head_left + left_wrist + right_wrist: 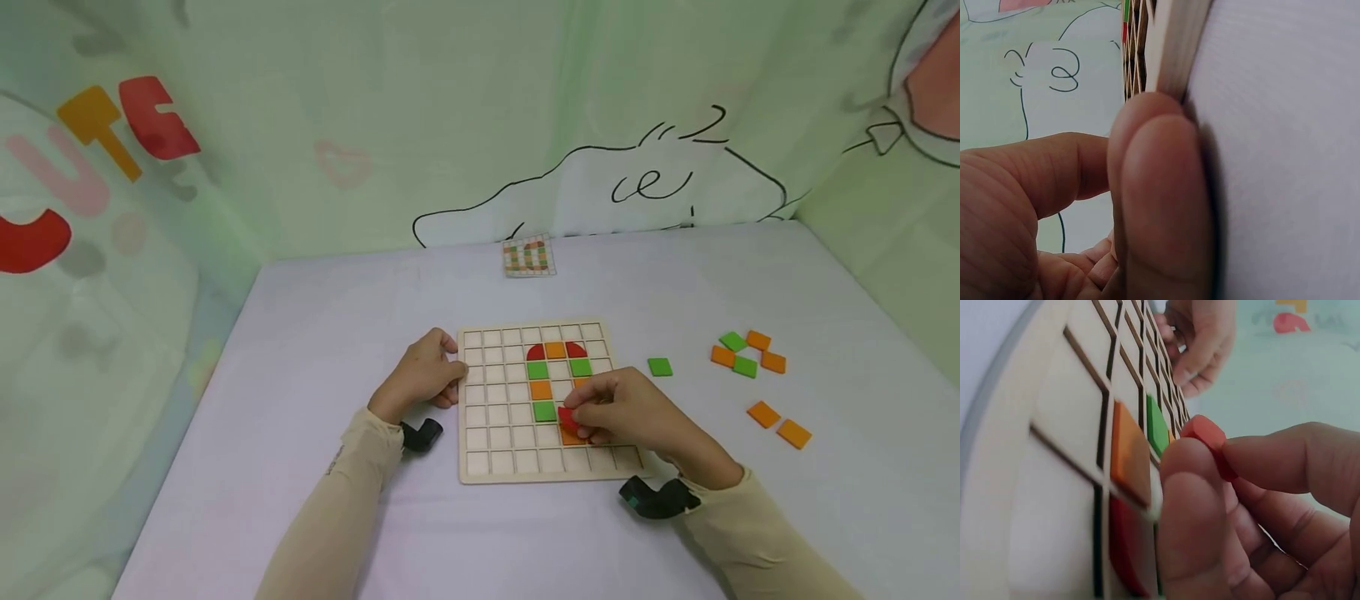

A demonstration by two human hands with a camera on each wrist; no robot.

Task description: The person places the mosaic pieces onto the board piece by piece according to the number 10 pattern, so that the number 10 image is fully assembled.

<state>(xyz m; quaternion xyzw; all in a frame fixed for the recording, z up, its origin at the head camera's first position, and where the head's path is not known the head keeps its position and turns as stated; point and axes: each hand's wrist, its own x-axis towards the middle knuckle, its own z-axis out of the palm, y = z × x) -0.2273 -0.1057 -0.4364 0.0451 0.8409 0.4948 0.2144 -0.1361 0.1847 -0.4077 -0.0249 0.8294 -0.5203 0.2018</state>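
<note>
Between thumb and fingertips my right hand (618, 408) pinches a small red tile (1207, 440), held close over the wooden grid board (480, 461). Just below it lies an orange tile (573, 437), partly covered by the fingers. A second red tile (1129, 550) sits in the cell beside that orange one in the right wrist view. My left hand (423, 371) holds the board's left edge, fingertips against its side. Two red rounded tiles (535, 352) flank an orange tile (555, 350) near the top, with green tiles (537, 370) and orange tiles below in columns.
A patterned card (528, 257) lies behind the board. To the right are a lone green tile (660, 367), a loose cluster of green and orange tiles (745, 367), and two orange tiles (793, 433) nearer me. A printed curtain (375, 125) stands behind the white table (337, 292).
</note>
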